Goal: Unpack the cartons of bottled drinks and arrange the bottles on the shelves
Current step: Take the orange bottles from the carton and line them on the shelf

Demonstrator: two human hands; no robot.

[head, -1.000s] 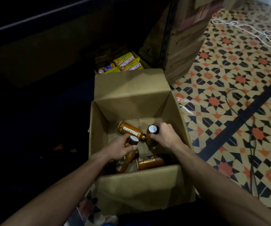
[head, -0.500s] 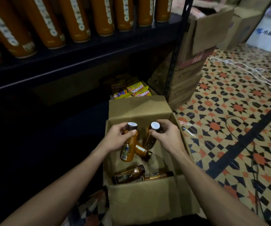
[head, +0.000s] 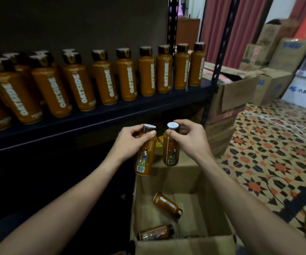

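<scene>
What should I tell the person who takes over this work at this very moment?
Left hand: grips the left bottle by its neck, above the carton.
Right hand: grips the right bottle the same way.
Done: a row of bottles stands on the shelf.
Left: shelve these two, then the loose bottles lying in the carton, at least two.

I read OATSIDE in white capitals running up each of the shelf bottles (head: 104, 80), and faintly also on a loose bottle (head: 167, 204) in the carton (head: 213, 208). The left bottle (head: 144, 157) shows a barcode, its digits too small to read. The print on the right bottle (head: 170, 153) is illegible to me. A white box (head: 303, 92) carries blue characters, 小林製薬.
</scene>
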